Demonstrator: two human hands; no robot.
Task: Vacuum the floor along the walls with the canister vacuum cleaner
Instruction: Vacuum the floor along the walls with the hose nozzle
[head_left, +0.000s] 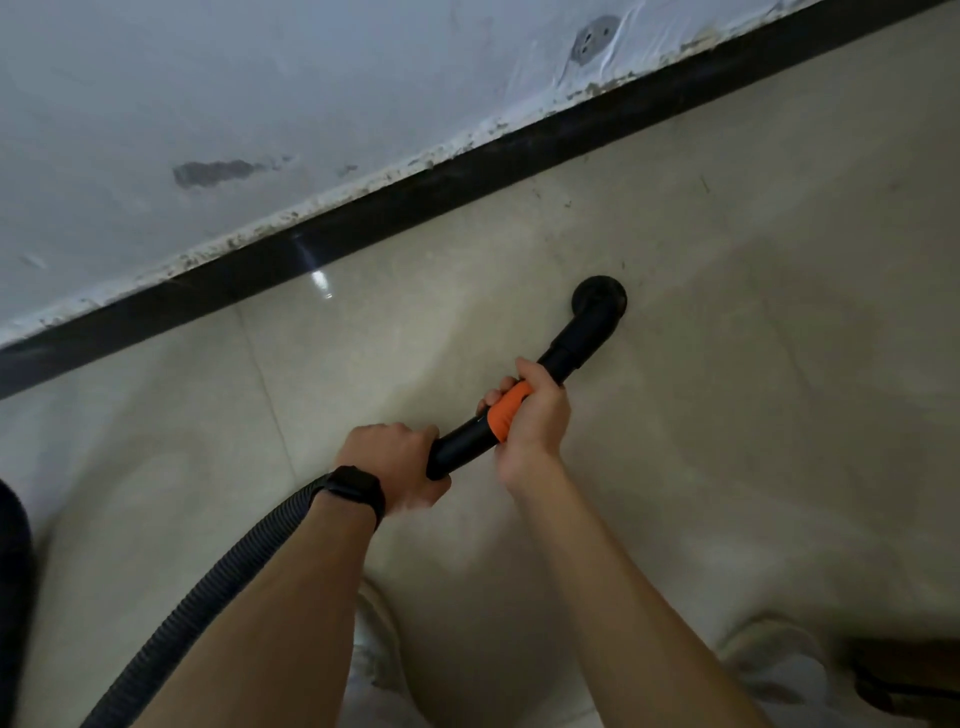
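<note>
A black vacuum wand (569, 353) with an orange band (506, 413) slants up to the right. Its round nozzle (598, 297) sits on the beige tiled floor (753, 389), a short way from the black skirting (415, 205). My left hand (397, 470) grips the wand's lower end, where the ribbed black hose (208, 592) joins it. My right hand (530, 415) grips the wand at the orange band. A dark watch is on my left wrist. The hose runs down to the bottom left under my left forearm.
A scuffed white wall (260, 104) with chipped paint rises above the skirting. A dark shape (13, 597), perhaps the canister, shows at the left edge. Another dark object (904, 675) lies at the bottom right. My light shoes (374, 639) stand on the tiles below.
</note>
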